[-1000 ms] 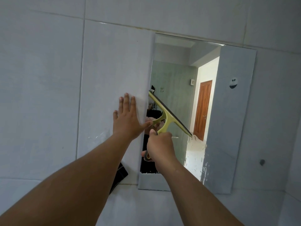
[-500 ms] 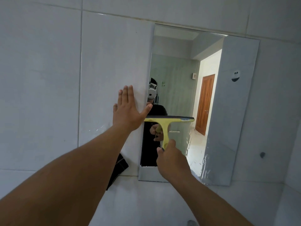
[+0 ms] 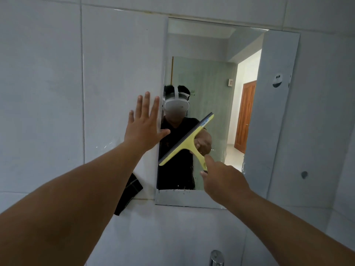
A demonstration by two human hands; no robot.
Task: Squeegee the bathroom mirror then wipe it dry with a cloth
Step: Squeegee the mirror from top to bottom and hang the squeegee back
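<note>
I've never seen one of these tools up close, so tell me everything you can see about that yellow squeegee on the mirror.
The squeegee is T-shaped and looks like pale yellow-green plastic, with a long head edged by a dark, rubber-like blade strip and a short handle ending in a hole. A small label sits near the head's upper end. The head lies tilted across the lower left part of the mirror, its right end higher, apparently against the glass. The right hand grips the handle's lower end, forefinger stretched along it. The left hand does not touch it.

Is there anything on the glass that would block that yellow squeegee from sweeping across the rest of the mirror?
Nothing visible does. The squeegee, held in the right hand, lies tilted on the mirror; the left hand is flat on the tile beside it, only its thumb over the mirror's left edge.
</note>
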